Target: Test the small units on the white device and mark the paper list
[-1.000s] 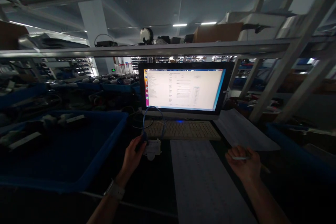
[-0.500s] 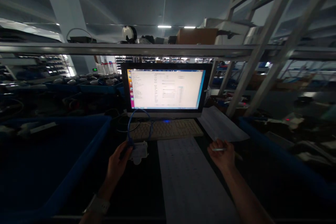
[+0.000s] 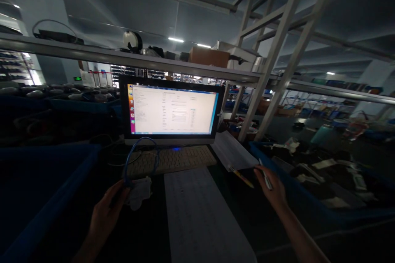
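My left hand (image 3: pixel 109 203) is closed on the plug end of a blue cable (image 3: pixel 126 163), right beside a small pale flat device (image 3: pixel 139 193). The cable loops up over the keyboard (image 3: pixel 173 159). Whether its plug sits in the device is hidden by my fingers. A slim silvery pen (image 3: pixel 266 177) is held in my right hand (image 3: pixel 273 187), over the near right corner of a white sheet (image 3: pixel 234 152). Just left of that hand lies a yellowish pen (image 3: pixel 242 177). Between my hands a long paper sheet (image 3: pixel 200 209) lies on the dark table.
A lit monitor (image 3: pixel 173 111) stands behind the keyboard. Blue bins flank me: the left bin (image 3: pixel 89 160) and the right bin (image 3: pixel 308 197), which holds mixed parts. A metal shelf (image 3: pixel 154 62) crosses above, with a cardboard box (image 3: pixel 208 56) on it.
The view has turned right and tilted. My right hand has shifted right, toward the right bin, with the pen in it. My left hand keeps its grip on the cable.
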`<act>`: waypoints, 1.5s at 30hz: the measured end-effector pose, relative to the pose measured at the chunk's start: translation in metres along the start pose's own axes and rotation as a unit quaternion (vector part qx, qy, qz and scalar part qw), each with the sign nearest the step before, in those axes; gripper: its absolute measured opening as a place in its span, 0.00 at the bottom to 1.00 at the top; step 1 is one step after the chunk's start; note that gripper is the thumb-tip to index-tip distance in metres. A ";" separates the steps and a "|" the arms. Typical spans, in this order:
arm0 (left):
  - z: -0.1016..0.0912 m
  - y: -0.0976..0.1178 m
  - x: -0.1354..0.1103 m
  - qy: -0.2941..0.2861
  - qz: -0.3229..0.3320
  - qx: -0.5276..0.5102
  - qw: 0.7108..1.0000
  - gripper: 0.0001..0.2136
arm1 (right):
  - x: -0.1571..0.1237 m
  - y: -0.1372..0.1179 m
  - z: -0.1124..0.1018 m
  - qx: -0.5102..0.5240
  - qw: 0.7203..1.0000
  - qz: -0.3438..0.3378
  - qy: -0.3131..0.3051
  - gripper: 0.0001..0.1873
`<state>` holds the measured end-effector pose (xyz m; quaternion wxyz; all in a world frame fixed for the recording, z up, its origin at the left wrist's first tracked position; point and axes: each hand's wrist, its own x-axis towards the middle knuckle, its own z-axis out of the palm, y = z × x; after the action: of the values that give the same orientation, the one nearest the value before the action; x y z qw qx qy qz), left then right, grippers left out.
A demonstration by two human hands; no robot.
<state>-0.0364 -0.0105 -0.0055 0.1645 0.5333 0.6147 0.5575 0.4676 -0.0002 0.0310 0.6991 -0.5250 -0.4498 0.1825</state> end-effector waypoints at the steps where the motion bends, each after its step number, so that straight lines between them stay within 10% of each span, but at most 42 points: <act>1: 0.001 0.000 0.000 0.003 0.005 -0.010 1.000 0.24 | 0.000 0.004 -0.011 -0.065 0.997 -0.046 -0.021 0.21; 9: 0.003 0.001 -0.001 0.004 0.026 -0.024 0.999 0.21 | 0.003 0.065 -0.053 -0.398 0.897 -0.182 -0.066 0.26; 15: 0.002 -0.004 -0.001 -0.004 0.010 -0.031 0.999 0.24 | 0.008 0.079 -0.055 -0.464 0.851 -0.220 -0.113 0.23; 45: 0.004 -0.010 -0.001 -0.013 0.034 -0.035 0.999 0.23 | 0.013 0.090 -0.064 -0.475 0.818 -0.314 -0.080 0.22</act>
<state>-0.0380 -0.0072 -0.0159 0.1718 0.5550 0.5738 0.5773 0.5460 0.0071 -0.0470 0.3437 -0.6059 -0.6756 -0.2414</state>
